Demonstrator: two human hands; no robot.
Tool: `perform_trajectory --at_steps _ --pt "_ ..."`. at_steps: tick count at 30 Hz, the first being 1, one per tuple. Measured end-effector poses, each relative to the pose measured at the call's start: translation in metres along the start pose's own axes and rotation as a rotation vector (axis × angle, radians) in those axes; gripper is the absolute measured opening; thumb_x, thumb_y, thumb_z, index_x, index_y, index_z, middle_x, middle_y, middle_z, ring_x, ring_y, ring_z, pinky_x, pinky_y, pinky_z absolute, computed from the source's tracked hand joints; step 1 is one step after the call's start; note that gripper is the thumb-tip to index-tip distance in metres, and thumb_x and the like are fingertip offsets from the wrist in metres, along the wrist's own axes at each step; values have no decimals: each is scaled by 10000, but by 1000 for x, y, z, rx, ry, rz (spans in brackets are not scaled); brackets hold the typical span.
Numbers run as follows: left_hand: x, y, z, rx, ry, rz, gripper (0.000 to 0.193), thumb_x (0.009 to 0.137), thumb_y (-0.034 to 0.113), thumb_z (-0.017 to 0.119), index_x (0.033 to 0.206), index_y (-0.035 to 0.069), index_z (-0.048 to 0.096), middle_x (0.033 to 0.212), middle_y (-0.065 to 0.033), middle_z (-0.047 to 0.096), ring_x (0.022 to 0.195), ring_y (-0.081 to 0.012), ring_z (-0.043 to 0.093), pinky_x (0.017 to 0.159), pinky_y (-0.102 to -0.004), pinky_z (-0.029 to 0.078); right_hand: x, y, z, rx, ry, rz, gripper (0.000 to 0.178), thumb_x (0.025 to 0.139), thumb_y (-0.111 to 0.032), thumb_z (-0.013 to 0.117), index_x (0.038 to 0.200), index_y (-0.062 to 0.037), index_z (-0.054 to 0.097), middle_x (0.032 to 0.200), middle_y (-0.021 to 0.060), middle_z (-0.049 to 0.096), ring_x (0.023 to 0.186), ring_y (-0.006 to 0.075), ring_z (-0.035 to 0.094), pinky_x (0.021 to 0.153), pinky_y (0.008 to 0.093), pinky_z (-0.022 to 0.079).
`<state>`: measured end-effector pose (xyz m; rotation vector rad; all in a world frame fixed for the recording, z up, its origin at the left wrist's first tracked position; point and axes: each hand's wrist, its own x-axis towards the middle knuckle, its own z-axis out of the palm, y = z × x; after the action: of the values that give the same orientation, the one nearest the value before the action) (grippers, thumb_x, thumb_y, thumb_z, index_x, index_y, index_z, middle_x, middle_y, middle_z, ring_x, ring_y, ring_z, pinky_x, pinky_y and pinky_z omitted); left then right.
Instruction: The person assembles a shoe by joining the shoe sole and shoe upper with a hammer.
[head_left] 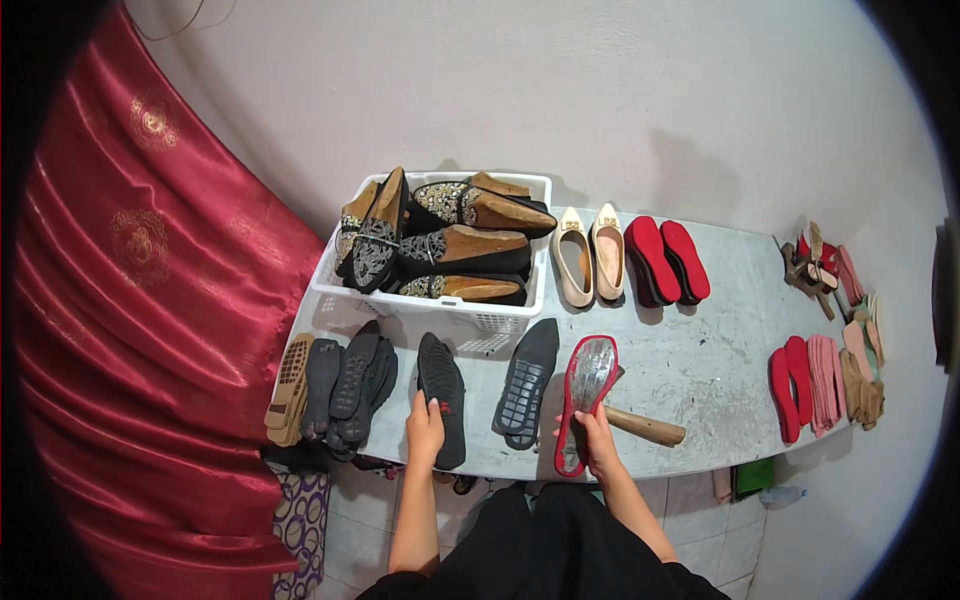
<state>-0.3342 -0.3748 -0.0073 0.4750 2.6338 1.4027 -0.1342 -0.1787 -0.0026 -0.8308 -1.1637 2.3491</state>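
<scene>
My left hand (425, 432) grips the left edge of a black ridged shoe sole (441, 370) at the front of the table. In my right hand (597, 440) is a red-rimmed shoe sole (594, 366) with a shiny, see-through-looking inner face, tilted upward. Partly behind it lies a tool with a wooden handle (648, 427); its head is hidden. Between my hands rest black soles with a grid pattern (527, 378), overlapping each other. Left of my left hand, several black soles (360, 385) are piled beside tan soles (290, 390).
A white plastic basket (430, 306) at the back holds several decorated black shoes on wooden lasts. Right of it stand cream flats (573, 262) and red soles (652, 262). More red soles (790, 390), folded pink pieces (824, 385) and tools (802, 270) line the right edge. A red curtain (150, 330) hangs left.
</scene>
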Motion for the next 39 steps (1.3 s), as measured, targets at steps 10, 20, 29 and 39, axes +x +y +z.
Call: perform_trajectory --at_steps 10,20,29,39 --pt "-41 128 24 -953 -568 -67 428 939 41 385 1355 -6 292 1245 -130 489 1123 -176 482 964 -288 361 -8 -11 4 166 -37 71 589 902 -546 346 1174 -35 455 949 160 614 754 249 628 706 369 504" --pt "-64 119 105 -784 -648 94 425 943 77 404 1342 -37 309 1263 -171 478 1146 -195 467 977 -280 331 -21 -10 0 287 49 -117 587 955 -473 267 1314 -23 383 1303 97 462 1187 207 433 1029 331 301" --pt "-83 126 109 -131 -439 364 703 835 200 614 1376 -22 225 1188 -246 376 1098 -379 431 927 -388 359 -33 -13 0 252 87 -83 643 933 -524 296 1327 -22 370 1291 115 468 1150 222 469 988 331 360" --pt "-90 134 103 -141 -392 445 989 700 234 739 1379 -73 89 1288 -349 357 1169 -420 443 962 -397 381 -30 -11 6 245 76 -74 662 915 -546 330 1283 -2 410 1214 131 520 1080 222 518 942 333 403"
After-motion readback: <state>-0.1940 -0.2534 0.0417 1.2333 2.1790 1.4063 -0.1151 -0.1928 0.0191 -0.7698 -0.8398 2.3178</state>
